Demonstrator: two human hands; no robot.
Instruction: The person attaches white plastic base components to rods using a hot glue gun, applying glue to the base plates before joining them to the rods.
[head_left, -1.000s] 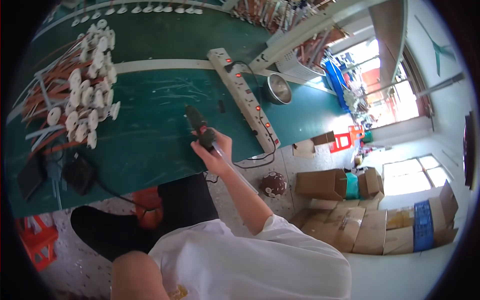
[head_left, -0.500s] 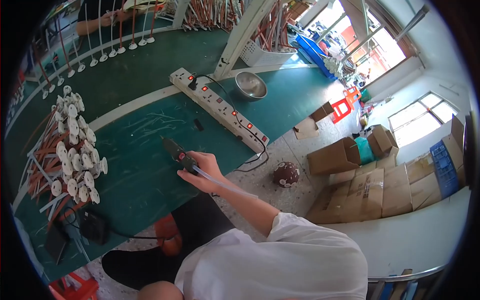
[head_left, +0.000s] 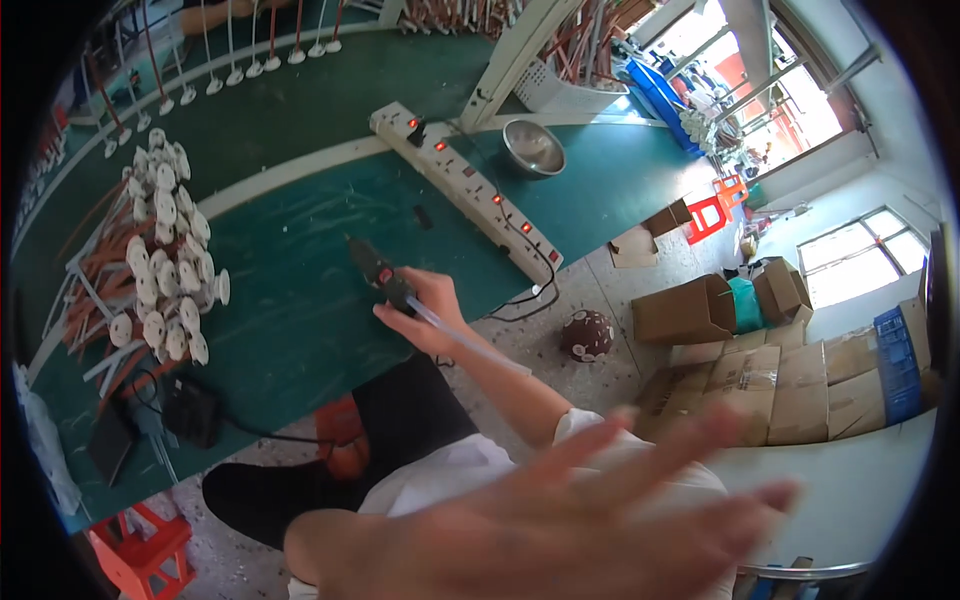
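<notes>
My right hand (head_left: 435, 310) is closed around the handle of a dark glue gun (head_left: 372, 268), held over the green table with its nozzle toward the far left. A long translucent glue stick (head_left: 475, 347) sticks out of its back, along my forearm. My left hand (head_left: 570, 520) is raised close to the camera, blurred, its fingers spread and holding nothing; it covers part of my white shirt. Left of the glue gun lies a heap of white round discs (head_left: 165, 265) attached to brown and white strips (head_left: 90, 290).
A white power strip (head_left: 470, 200) with red lights and a metal bowl (head_left: 534, 150) are on the green table (head_left: 290, 350). Black boxes with a cable (head_left: 190, 410) lie near its front edge. Cardboard boxes (head_left: 685, 308), a brown ball (head_left: 587, 335) and red stools (head_left: 143, 550) stand around.
My left hand has come into view at the bottom, close to the camera. The whole scene has shifted slightly right; my right hand keeps its grip on the glue gun.
</notes>
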